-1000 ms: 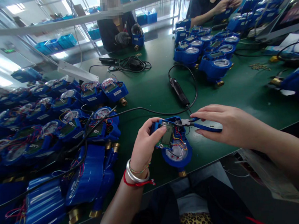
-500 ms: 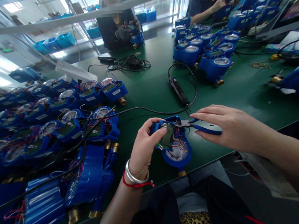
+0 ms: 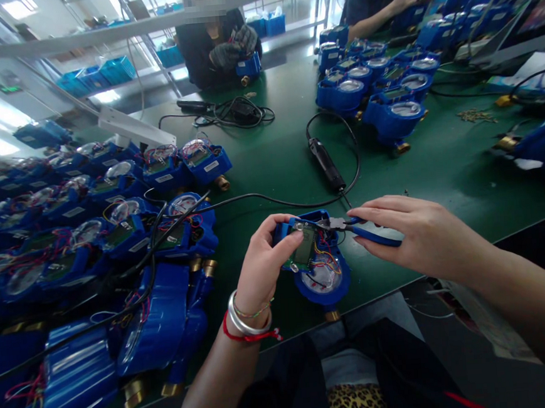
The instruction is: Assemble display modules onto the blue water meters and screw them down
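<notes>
Head view: one meter [image 3: 326, 297] sat at the near edge of the green table [image 3: 269, 166], dial [image 3: 322, 280] to the near side, board [image 3: 307, 245] to the far side.
Left hand [image 3: 263, 255]: gripped the meter's left side, thumb on the board; the other fingers were mostly hidden.
Right hand [image 3: 409, 226]: gripped the pliers [image 3: 376, 236] by both blue handles, fingers stretched along the far one.
Pliers' tips: reached in at the board's right side, near the wires [image 3: 324, 256]; whether they pinched anything could not be told.
Body: judged stiff and, with its brass fitting [image 3: 332, 316], fairly heavy; the glossy blue surface appeared liable to slip. Best held by the outer walls.
Board: judged light, rigid and fragile; best taken by its edges, with little thumb pressure.
Wires: thin and loose, judged soft and easily nicked; not a place to hold.
Dial: clear cover, judged hard but easily scratched.
Driver [image 3: 326, 165]: lay beyond the meter, its tip near the right hand.
</notes>
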Motion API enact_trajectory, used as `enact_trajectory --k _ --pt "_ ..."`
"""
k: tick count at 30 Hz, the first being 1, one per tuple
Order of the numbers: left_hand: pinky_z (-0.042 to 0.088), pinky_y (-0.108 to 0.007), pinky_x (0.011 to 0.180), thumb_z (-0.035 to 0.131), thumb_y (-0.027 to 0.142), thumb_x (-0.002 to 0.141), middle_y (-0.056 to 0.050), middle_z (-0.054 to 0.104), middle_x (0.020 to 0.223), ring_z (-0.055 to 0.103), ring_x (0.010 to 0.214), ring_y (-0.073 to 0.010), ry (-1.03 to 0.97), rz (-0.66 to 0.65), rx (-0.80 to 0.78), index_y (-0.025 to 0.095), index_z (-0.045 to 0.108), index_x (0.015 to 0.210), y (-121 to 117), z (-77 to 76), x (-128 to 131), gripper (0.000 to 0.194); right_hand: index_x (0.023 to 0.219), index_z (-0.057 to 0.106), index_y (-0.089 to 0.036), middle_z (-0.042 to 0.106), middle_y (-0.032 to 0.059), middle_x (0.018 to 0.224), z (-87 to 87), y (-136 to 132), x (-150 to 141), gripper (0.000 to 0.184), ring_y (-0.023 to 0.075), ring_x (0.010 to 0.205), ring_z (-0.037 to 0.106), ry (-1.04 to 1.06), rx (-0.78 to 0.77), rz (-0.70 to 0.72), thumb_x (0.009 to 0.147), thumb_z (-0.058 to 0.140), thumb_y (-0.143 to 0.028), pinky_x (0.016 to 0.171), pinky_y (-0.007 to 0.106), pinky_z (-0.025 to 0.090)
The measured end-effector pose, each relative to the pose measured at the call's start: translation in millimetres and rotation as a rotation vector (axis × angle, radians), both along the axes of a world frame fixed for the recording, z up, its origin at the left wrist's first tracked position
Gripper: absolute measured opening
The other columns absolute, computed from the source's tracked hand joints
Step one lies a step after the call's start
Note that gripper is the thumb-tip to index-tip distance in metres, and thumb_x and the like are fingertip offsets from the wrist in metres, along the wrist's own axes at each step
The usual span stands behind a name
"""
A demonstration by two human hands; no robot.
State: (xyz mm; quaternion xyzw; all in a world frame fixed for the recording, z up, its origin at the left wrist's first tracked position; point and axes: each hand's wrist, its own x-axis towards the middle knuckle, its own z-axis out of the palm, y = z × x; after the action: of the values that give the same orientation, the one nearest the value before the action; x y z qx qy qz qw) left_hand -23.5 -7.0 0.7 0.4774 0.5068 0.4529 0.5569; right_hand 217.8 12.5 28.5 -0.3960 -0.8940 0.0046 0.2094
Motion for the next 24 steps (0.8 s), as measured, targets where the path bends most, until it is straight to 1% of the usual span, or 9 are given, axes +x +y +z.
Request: enact_trajectory --k 6,9,12,15,17,20,22,24 --pt "0.049 -0.026 0.073 0.065 0.032 0.078 -0.004 0.065 0.101 0.061 0.085 -0.0167 -0.016 -0.006 0.002 0.019 0.062 0.100 0 0.7 0 0.026 0.109 0.067 -0.016 0.069 0.0087 0.105 -6.6 -1 -1 0.029 0.0212 0.092 0.066 0.044 -0.005 -0.002 0.085 0.059 -0.029 0.081 0.034 0.056" --pt "0.049 -0.025 0.071 0.065 0.030 0.078 -0.004 0.064 0.100 0.060 0.082 -0.0155 -0.056 -0.017 -0.003 0.018 0.061 0.100 1 1.2 0 0.025 0.108 0.067 -0.015 0.069 0.0083 0.103 -8.3 -2 0 0.029 0.0195 0.087 0.067 0.080 -0.062 -0.018 0.085 0.059 -0.030 0.079 0.032 0.056" --pt "0.049 -0.025 0.071 0.066 0.029 0.077 -0.004 0.064 0.100 0.059 0.081 -0.0150 -0.071 -0.039 -0.003 0.018 0.061 0.100 1 2.1 0 0.025 0.106 0.068 -0.018 0.070 0.0054 0.101 -4.9 -2 1 0.027 0.0179 0.082 0.067 0.120 -0.254 -0.037 0.085 0.060 -0.032 0.073 0.031 0.056" --pt "0.050 -0.026 0.073 0.065 0.028 0.078 -0.004 0.063 0.103 0.059 0.084 -0.0159 -0.070 -0.059 0.007 0.018 0.062 0.099 1 2.9 -1 0.024 0.104 0.070 -0.022 0.071 0.0028 0.101 -0.5 1 3 0.026 0.0196 0.088 0.068 0.150 -0.492 -0.057 0.085 0.059 -0.036 0.077 0.032 0.056" --pt "0.050 -0.026 0.074 0.065 0.029 0.078 -0.004 0.063 0.105 0.059 0.086 -0.0161 -0.076 -0.061 0.009 0.019 0.062 0.099 1 3.0 -1 0.024 0.104 0.071 -0.022 0.072 0.0028 0.102 -0.5 4 5 0.028 0.0211 0.091 0.068 0.206 -0.636 -0.068 0.085 0.059 -0.039 0.078 0.033 0.057" --pt "0.049 -0.025 0.074 0.065 0.029 0.078 -0.003 0.062 0.105 0.059 0.085 -0.0152 -0.087 -0.055 0.006 0.019 0.062 0.098 1 2.7 -1 0.023 0.105 0.071 -0.021 0.074 0.0041 0.095 -4.6 9 8 0.032 0.0210 0.083 0.070 0.304 -0.841 -0.075 0.086 0.057 -0.044 0.070 0.031 0.059" --pt "0.049 -0.025 0.074 0.065 0.028 0.078 -0.003 0.062 0.104 0.059 0.085 -0.0150 -0.098 -0.056 0.006 0.019 0.062 0.098 1 2.5 0 0.022 0.105 0.072 -0.020 0.074 0.0049 0.087 -6.7 11 9 0.036 0.0205 0.075 0.069 0.327 -0.933 -0.100 0.087 0.055 -0.046 0.064 0.031 0.058" --pt "0.049 -0.025 0.074 0.065 0.028 0.078 -0.002 0.062 0.102 0.059 0.084 -0.0148 -0.101 -0.057 0.003 0.019 0.062 0.098 1 2.5 0 0.022 0.107 0.071 -0.020 0.073 0.0050 0.089 -6.4 13 9 0.038 0.0209 0.077 0.069 0.323 -0.950 -0.115 0.086 0.056 -0.047 0.067 0.032 0.058"
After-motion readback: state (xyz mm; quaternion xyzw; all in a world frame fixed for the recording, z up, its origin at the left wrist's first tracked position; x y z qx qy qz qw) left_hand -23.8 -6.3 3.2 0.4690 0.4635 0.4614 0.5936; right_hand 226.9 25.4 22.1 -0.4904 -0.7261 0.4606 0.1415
